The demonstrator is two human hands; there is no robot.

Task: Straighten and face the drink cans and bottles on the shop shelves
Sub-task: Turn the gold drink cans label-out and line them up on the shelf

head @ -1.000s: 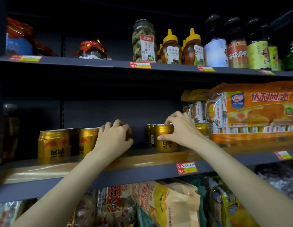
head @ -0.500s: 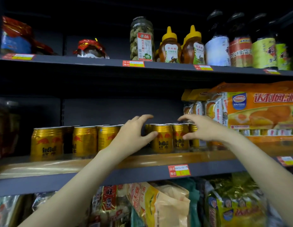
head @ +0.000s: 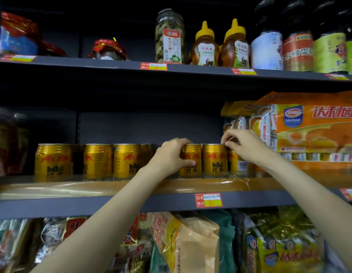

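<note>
Now gold can (head: 191,160) within left hand's (head: 168,156) curled fingers (head: 188,163).

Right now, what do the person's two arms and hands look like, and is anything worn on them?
Both arms are bare as far as the picture shows: no sleeve, glove, watch, bracelet or ring is visible. The left hand and right hand have slim fingers. Fingernails are too blurred to describe. The forearms are slender and reach in from the bottom edge.
</note>
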